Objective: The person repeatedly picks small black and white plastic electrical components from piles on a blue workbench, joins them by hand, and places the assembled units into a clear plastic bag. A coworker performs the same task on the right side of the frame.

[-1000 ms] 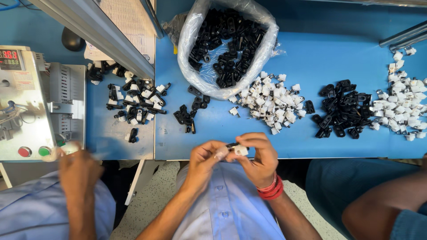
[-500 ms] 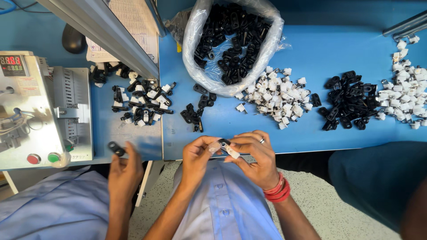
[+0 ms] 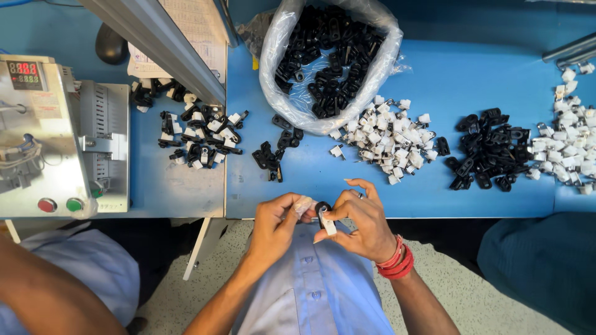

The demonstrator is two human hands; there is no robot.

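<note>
just off the near edge of the blue bench (image 3: pixel 385 205), above the lap, both hands meet. left hand (image 3: pixel 276 224) fingers curled, tips pinched on a small black clip (image 3: pixel 322 208); a pale bit at its fingertips, hard to tell whether finger cot or part. right hand (image 3: pixel 363 220) pinches the same clip together with a white piece (image 3: pixel 328 226) jutting below it; index finger lifted, red bangles at the wrist. how the two pieces join is hidden by the fingers. beyond the hands on the bench: small scatter of black clips (image 3: pixel 273 152), white parts heap (image 3: pixel 391 139), clear bag of black clips (image 3: pixel 329 59) with its top cut off by the frame. to the right of the right hand, a black pile (image 3: pixel 487 155) and a white pile (image 3: pixel 571 133) running out of frame. far left, a control box (image 3: pixel 59 142), partly cut off.
</note>
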